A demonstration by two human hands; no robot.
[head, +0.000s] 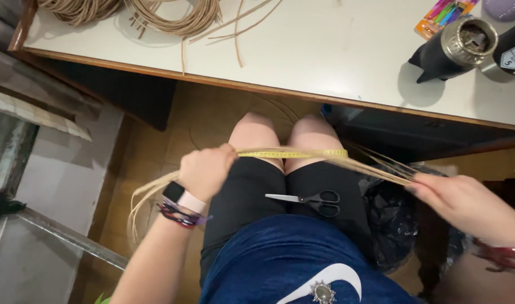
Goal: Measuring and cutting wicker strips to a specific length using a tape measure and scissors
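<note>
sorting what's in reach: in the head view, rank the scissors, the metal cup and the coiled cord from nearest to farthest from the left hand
1. Scissors: on the lap, just right of the left hand.
2. Coiled cord: on the table's far edge, above that hand.
3. Metal cup: far right end of the table.

scissors [309, 199] on lap, table [336, 62] ahead (cup [457, 48] right)

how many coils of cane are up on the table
2, both at the table's far left edge: one coil in the corner, one coil beside it. Both are cropped; more may lie beyond.
</note>
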